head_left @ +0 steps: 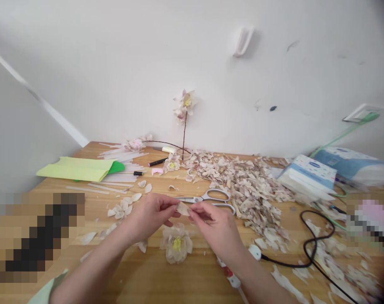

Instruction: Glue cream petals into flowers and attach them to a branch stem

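A pale, papery petal (182, 208) is stretched between my two hands above the table. My left hand (154, 213) pinches one end with thumb and forefinger, while my right hand (212, 221) grips the other end the same way. Just below them lies a handmade flower (177, 245) with cream petals and a yellow centre. Scissors (207, 197) with grey handles rest behind my fingers, partly covered by my right hand. Under my right forearm is a white and red tool (230, 274), mostly hidden, perhaps a glue gun. Loose petals (122, 207) are scattered left of my left hand.
A large heap of dried petals (242, 185) covers the right middle. Behind stands a flower stem (185, 131). At left are white sticks (122, 162) and yellow paper (78, 168). Tissue packs (312, 171) lie at right, with a black cord (290, 264) looping before them.
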Action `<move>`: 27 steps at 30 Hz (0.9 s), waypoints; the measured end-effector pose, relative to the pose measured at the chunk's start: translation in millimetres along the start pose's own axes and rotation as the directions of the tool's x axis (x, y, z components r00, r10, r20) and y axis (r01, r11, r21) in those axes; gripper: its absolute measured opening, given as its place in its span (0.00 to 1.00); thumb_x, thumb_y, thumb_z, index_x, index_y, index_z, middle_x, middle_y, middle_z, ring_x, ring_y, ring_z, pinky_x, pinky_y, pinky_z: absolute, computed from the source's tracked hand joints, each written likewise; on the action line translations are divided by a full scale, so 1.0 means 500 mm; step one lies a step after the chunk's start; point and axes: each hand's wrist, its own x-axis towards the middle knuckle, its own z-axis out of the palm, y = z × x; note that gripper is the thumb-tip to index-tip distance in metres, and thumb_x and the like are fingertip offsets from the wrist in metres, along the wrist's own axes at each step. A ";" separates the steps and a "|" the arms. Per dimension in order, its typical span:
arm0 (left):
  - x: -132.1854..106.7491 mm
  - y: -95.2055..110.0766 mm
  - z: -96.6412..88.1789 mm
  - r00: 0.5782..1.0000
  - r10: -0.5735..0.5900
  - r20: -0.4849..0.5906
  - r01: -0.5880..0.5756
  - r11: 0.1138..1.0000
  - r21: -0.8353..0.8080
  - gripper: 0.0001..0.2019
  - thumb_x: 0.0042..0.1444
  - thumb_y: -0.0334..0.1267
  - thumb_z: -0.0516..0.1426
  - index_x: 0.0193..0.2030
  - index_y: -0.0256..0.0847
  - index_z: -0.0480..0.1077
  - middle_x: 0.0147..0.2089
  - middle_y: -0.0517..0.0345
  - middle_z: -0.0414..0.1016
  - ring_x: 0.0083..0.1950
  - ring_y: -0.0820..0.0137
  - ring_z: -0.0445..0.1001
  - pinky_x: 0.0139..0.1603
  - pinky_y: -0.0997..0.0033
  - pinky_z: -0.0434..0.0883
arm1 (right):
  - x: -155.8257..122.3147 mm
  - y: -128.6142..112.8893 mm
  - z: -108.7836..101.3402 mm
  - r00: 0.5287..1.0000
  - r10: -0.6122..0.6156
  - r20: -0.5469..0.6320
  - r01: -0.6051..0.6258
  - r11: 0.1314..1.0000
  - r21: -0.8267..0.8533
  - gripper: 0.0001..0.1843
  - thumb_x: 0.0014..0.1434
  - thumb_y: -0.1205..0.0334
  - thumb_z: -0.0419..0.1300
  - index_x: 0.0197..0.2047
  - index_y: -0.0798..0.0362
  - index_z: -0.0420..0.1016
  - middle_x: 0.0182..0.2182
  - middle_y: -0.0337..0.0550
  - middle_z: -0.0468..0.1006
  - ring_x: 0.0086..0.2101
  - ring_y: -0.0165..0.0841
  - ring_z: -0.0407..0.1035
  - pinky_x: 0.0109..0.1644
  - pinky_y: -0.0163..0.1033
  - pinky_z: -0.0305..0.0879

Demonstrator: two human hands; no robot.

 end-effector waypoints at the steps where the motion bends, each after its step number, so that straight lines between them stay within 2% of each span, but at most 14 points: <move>1: -0.001 -0.001 -0.001 1.000 0.005 0.017 -0.005 1.000 -0.009 0.13 0.51 0.41 0.54 0.41 0.41 0.75 0.39 0.55 0.79 0.42 0.62 0.77 0.33 0.71 0.74 | 0.000 0.001 -0.001 1.000 0.014 0.002 -0.014 1.000 0.010 0.06 0.54 0.67 0.56 0.33 0.50 0.73 0.29 0.38 0.79 0.30 0.31 0.75 0.36 0.34 0.71; 7: -0.004 0.008 -0.007 0.991 0.033 0.127 -0.022 0.995 -0.093 0.14 0.54 0.38 0.52 0.45 0.41 0.74 0.40 0.55 0.79 0.47 0.63 0.75 0.34 0.72 0.75 | 0.005 0.006 -0.013 0.994 0.102 0.026 -0.104 0.990 0.093 0.07 0.53 0.67 0.56 0.35 0.50 0.74 0.28 0.39 0.81 0.30 0.33 0.76 0.36 0.36 0.71; 11: -0.004 0.014 -0.011 0.984 0.007 0.178 0.021 0.988 -0.155 0.14 0.53 0.38 0.52 0.44 0.39 0.74 0.42 0.53 0.78 0.46 0.62 0.75 0.32 0.74 0.75 | 0.009 -0.002 -0.019 0.990 0.130 0.056 -0.136 0.985 0.109 0.08 0.53 0.67 0.56 0.36 0.51 0.75 0.29 0.41 0.81 0.30 0.34 0.76 0.36 0.36 0.72; 15: -0.014 0.027 -0.014 0.987 -0.005 0.159 0.035 0.982 -0.183 0.15 0.51 0.40 0.56 0.45 0.39 0.73 0.43 0.50 0.78 0.47 0.60 0.75 0.31 0.73 0.75 | 0.008 -0.008 -0.020 0.989 0.128 0.077 -0.137 0.983 0.123 0.09 0.52 0.67 0.56 0.35 0.51 0.76 0.29 0.41 0.81 0.30 0.34 0.76 0.37 0.38 0.73; 20: -0.021 0.038 -0.007 0.983 0.037 0.178 -0.011 0.989 -0.147 0.17 0.51 0.48 0.56 0.43 0.40 0.74 0.39 0.52 0.78 0.45 0.60 0.75 0.32 0.70 0.74 | 0.006 -0.013 -0.014 0.991 0.095 0.094 -0.106 0.987 0.118 0.08 0.52 0.68 0.57 0.34 0.49 0.76 0.29 0.38 0.81 0.31 0.34 0.76 0.37 0.38 0.73; 23: -0.013 0.031 0.003 0.993 -0.010 0.114 0.019 0.997 -0.076 0.15 0.49 0.47 0.57 0.38 0.39 0.75 0.33 0.54 0.79 0.37 0.65 0.76 0.31 0.72 0.73 | 0.005 -0.015 -0.012 0.990 0.088 0.108 -0.099 0.989 0.106 0.09 0.52 0.69 0.57 0.34 0.49 0.76 0.29 0.38 0.81 0.31 0.33 0.76 0.37 0.38 0.73; 25: -0.008 0.027 0.006 0.994 -0.033 0.108 0.045 0.993 -0.109 0.14 0.49 0.45 0.57 0.37 0.39 0.75 0.32 0.55 0.79 0.37 0.66 0.76 0.31 0.74 0.72 | 0.006 -0.015 -0.014 0.990 0.096 0.101 -0.108 0.988 0.114 0.09 0.52 0.69 0.57 0.35 0.50 0.76 0.29 0.39 0.81 0.31 0.34 0.76 0.38 0.38 0.73; 27: -0.006 0.026 0.004 0.989 -0.029 0.146 0.056 0.981 -0.186 0.12 0.49 0.43 0.58 0.38 0.39 0.75 0.35 0.54 0.79 0.41 0.66 0.76 0.32 0.75 0.72 | 0.007 -0.013 -0.018 0.990 0.113 0.087 -0.125 0.981 0.146 0.07 0.52 0.67 0.57 0.34 0.51 0.76 0.29 0.40 0.81 0.30 0.34 0.76 0.37 0.39 0.73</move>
